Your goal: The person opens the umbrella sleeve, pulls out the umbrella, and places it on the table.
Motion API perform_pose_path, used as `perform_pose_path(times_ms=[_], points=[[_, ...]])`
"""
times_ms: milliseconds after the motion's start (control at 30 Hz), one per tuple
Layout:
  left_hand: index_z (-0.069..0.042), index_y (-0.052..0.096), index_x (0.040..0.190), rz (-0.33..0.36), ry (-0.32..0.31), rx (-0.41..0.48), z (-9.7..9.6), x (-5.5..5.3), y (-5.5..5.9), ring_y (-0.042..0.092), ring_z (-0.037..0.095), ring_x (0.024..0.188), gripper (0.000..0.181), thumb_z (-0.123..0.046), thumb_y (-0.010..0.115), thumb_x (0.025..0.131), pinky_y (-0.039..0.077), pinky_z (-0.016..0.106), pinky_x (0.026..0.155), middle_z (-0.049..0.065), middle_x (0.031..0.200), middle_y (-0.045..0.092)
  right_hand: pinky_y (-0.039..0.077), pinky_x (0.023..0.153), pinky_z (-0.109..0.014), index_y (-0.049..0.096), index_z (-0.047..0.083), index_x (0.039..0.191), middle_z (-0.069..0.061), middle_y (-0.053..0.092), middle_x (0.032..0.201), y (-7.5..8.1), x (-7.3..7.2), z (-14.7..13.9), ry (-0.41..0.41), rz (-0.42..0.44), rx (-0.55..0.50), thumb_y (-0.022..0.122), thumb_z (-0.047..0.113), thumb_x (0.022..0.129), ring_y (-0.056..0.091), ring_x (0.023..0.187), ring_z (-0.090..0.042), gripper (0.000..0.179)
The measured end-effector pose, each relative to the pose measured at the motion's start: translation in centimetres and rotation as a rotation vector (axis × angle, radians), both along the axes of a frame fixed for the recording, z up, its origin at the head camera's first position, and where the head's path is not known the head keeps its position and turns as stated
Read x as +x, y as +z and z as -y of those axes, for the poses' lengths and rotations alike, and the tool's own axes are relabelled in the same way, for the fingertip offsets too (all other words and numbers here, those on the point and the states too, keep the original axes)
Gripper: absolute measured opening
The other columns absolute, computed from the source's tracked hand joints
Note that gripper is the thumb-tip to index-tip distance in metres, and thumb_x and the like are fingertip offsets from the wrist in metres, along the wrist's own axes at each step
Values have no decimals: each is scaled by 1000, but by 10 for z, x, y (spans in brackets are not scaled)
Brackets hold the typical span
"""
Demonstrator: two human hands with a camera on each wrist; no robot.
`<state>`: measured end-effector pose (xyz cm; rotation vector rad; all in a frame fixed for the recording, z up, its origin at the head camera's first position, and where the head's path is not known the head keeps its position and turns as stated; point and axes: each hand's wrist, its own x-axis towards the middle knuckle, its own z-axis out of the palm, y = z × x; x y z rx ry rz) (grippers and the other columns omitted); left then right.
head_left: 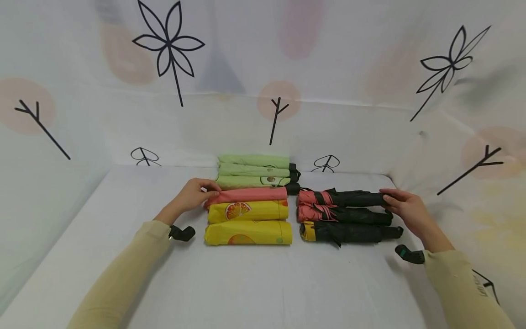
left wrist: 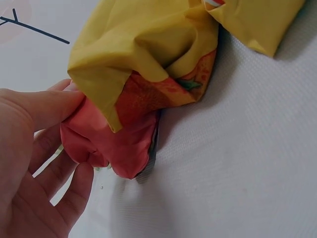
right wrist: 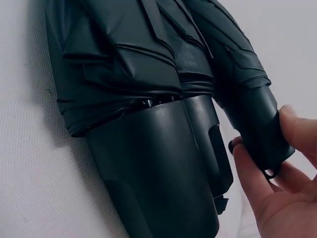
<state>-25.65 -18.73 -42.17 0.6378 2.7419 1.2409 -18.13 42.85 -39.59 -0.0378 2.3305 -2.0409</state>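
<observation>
In the head view my left hand (head_left: 193,196) pinches the left end of a pink umbrella sleeve (head_left: 252,195). The left wrist view has the thumb above and fingers below the crumpled pink fabric (left wrist: 109,144), beside a yellow sleeve (left wrist: 138,39). On the right, my right hand (head_left: 407,210) holds the handle end of a folded black umbrella with a pink band (head_left: 357,198). Close up, thumb and fingers grip its black handle (right wrist: 262,124). Below it lie another black-and-pink umbrella (head_left: 357,215) and a black one with a yellow end (head_left: 349,232).
Two yellow sleeves with orange-slice prints, an upper one (head_left: 263,211) and a lower one (head_left: 263,233), lie below the pink one. Several green-covered umbrellas (head_left: 250,171) with black handles lie behind, near the back cloth wall (head_left: 238,123). White cloth covers the table (head_left: 255,292).
</observation>
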Motion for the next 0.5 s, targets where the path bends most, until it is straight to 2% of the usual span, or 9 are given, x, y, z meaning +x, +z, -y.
perform_pose_path(times_ms=[100,167,200,267,300,400,500], points=[[-14,77,100,-2,-1,4,0,0,0,60,20,93,8,-17,71,95,51,42,85,1,100,70,51,81,-13,64,8,129,17,62,110,2,0,1,1,4,172,56,16,103,63,94,5,28],[-14,77,100,-3,-1,5,0,0,0,60,20,92,8,-17,71,95,51,41,84,1,99,70,49,84,-13,58,3,136,9,59,121,4,0,3,15,18,321,52,20,106,59,101,6,36],[-14,77,99,-3,0,6,0,0,0,60,20,92,8,-17,70,95,51,41,84,1,99,70,49,87,-15,53,0,140,3,57,127,5,-1,4,30,28,399,49,22,107,57,107,3,40],[-14,77,99,-4,0,7,0,1,0,60,20,92,8,-16,70,95,51,41,84,1,98,70,47,98,-27,46,-4,145,-13,49,140,8,-2,7,69,49,502,44,22,109,52,124,-12,45],[-14,77,99,-5,0,6,0,1,-1,60,20,91,8,-16,70,95,51,40,83,1,98,70,46,100,-33,45,-5,146,-18,45,142,8,-3,9,84,59,544,41,21,109,49,126,-19,45],[-14,77,99,-4,-1,4,0,1,-1,60,20,91,8,-16,70,95,50,40,82,1,98,70,36,105,-55,45,-6,145,-31,39,147,8,-6,14,122,74,611,36,12,109,36,134,-42,42],[-14,77,100,-1,-6,1,0,0,-3,60,20,92,9,-17,70,95,50,40,82,1,99,70,37,96,-53,50,-5,142,-32,42,144,4,-10,17,130,70,657,34,5,107,39,127,-44,40]])
